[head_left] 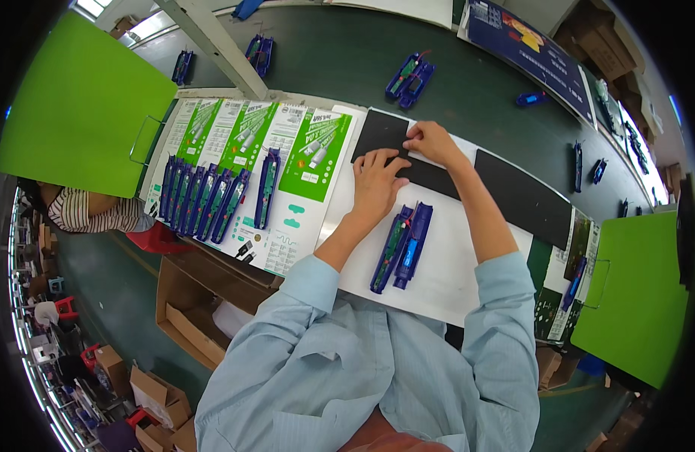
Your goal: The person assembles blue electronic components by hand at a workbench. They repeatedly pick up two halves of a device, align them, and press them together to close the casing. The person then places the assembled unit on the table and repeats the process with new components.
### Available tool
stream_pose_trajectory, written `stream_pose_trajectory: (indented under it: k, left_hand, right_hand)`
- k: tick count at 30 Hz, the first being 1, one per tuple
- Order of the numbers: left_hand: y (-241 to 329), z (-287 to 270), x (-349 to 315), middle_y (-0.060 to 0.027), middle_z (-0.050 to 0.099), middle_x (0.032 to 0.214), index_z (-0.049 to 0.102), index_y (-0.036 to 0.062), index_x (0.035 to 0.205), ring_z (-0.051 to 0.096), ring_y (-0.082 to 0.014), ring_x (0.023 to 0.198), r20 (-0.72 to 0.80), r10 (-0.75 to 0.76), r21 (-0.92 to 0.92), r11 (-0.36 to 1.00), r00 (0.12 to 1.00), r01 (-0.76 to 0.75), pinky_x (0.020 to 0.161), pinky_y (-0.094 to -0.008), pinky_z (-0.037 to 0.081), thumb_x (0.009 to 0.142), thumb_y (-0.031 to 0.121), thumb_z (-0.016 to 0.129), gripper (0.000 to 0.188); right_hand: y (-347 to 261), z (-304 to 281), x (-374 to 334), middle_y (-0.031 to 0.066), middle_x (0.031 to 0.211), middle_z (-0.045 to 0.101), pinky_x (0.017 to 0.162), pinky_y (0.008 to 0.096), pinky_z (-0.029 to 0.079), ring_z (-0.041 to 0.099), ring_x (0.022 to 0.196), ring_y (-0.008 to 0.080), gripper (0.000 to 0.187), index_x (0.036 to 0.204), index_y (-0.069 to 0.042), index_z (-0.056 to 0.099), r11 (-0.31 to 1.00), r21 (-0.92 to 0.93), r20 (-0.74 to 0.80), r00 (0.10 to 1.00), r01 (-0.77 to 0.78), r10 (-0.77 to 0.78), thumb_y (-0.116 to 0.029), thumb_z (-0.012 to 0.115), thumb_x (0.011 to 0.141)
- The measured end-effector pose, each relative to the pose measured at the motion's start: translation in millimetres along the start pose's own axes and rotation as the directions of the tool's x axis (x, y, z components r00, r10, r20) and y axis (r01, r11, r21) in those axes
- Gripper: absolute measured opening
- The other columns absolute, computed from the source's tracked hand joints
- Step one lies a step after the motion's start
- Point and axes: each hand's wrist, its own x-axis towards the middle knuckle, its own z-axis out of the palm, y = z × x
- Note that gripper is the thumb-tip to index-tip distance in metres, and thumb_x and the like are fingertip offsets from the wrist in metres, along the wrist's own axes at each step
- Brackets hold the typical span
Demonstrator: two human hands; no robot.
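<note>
We see both hands resting on a black strip (438,177) that lies across the far edge of a white sheet (445,264) on the table (468,83). The left hand (375,183) lies flat with its fingers spread, palm pressing down on the strip and the sheet beside it, gripping nothing. The right hand (430,141) sits just beyond it, fingers curled loosely with the fingertips touching the strip's far edge; we cannot tell whether it pinches the strip or only presses on it. The strip runs from a black square patch (378,134) on the left towards a longer black piece (525,197) on the right. Near the person's body, in the middle of the white sheet, lies an opened blue device (402,246), its two long halves side by side, one showing a green circuit board. To the left, green and white printed cards (287,147) are spread in a row, with several blue devices (200,200) lined up on them touching one another, and one single blue device (267,187) standing apart. Farther off on the dark green table lie another opened blue device (410,77) and smaller blue parts (530,98). Green panels (76,105) stand at both sides.
</note>
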Motion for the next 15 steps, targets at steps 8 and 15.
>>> stream_pose_trajectory:
  k: [8,15]
  left_hand:
    - [-0.5,0.3,1.1,-0.0042,0.062,0.137,0.077,0.0206,0.120,0.052,-0.0289,0.133,-0.028,-0.008,-0.028,1.000,1.000,0.007,0.113,-0.0490,0.031,0.086,0.018,0.085,0.035]
    - [59.6,-80.0,-93.9,-0.0034,0.070,0.117,0.076,0.0148,0.120,0.061,-0.0239,0.118,0.002,0.161,-0.055,0.985,0.987,-0.161,0.104,-0.0466,0.034,0.092,0.014,0.077,0.028]
  right_hand:
    - [-5.7,0.1,-26.8,0.0117,0.092,0.078,0.079,0.0330,0.056,0.074,0.087,0.0207,0.024,0.099,0.001,0.078,0.966,0.259,-0.144,0.989,0.009,0.030,-0.018,0.084,0.087]
    - [-36.2,-32.3,-192.6,0.0029,0.097,0.073,0.083,0.0265,0.053,0.067,0.092,0.0097,0.018,0.110,0.001,0.072,0.739,0.645,0.076,0.978,-0.196,0.193,-0.011,0.078,0.097]
